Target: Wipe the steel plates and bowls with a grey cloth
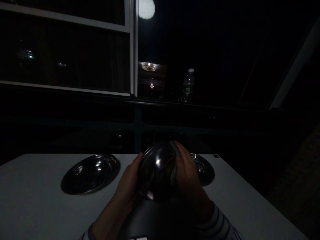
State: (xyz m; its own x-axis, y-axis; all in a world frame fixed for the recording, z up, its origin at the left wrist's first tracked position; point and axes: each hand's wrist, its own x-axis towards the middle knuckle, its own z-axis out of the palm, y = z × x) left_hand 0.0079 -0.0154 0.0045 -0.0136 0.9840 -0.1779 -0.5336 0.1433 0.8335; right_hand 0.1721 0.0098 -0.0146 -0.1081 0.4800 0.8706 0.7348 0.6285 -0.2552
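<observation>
A shiny metal bowl [156,171] is held up over the table, its rounded outside turned toward me. My left hand [130,178] grips its left rim, thumb along the edge and the other fingers hidden behind. On the bowl's right side, my right hand [187,168] presses a greyish cloth [174,148] against the metal; most of the cloth is under the fingers. To the left lies a shallow metal dish [87,175]. Another metal dish [203,170] sits at the right, partly covered by my right hand.
The white table [37,200] runs beneath everything. Behind it, a clear plastic bottle [188,86] with a white cap stands on the sill by the dark window. A small dark patch [215,156] marks the table's far right corner. The scene is dimly lit.
</observation>
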